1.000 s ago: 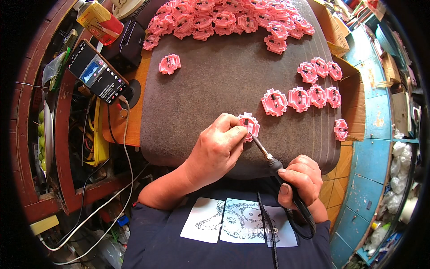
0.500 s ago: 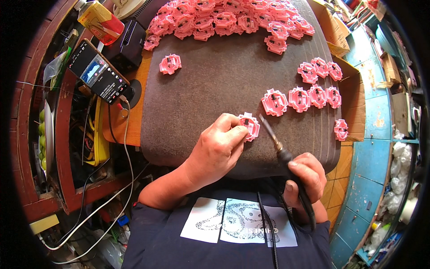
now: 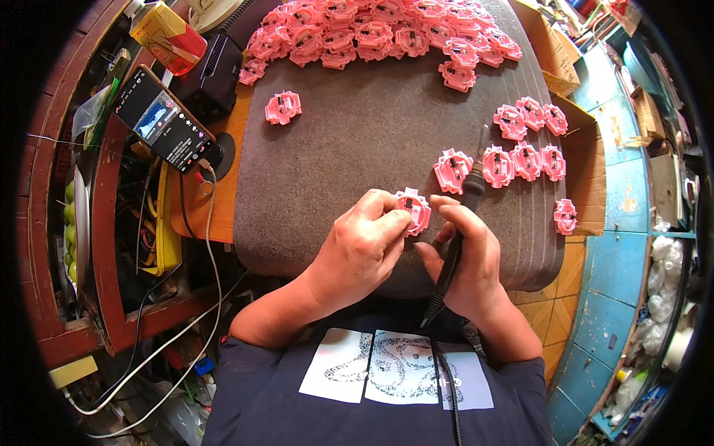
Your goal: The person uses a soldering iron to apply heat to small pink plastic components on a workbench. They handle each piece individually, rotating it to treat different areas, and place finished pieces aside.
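Close to the table's near edge, my left hand (image 3: 364, 236) pinches a pink plastic housing (image 3: 418, 207) with a small black piece inside it. My right hand (image 3: 480, 260) holds a soldering iron (image 3: 449, 276) by its black handle, the metal tip pointing up and away over the mat. The right fingertips reach to the right side of that housing; whether they touch it I cannot tell. Just beyond the iron lies another pink housing (image 3: 451, 171), with a row of similar pink housings (image 3: 497, 166) to its right.
A large heap of pink housings (image 3: 372, 33) covers the far end of the dark mat (image 3: 335, 149). One housing (image 3: 282, 108) lies alone at left. A phone (image 3: 163, 119) on a stand and a bottle (image 3: 167, 37) are at left; a cardboard box (image 3: 587, 171) is at right.
My right hand has moved up and left to the held housing, turning the iron so its tip now points away. My left hand and the housing stay in place.
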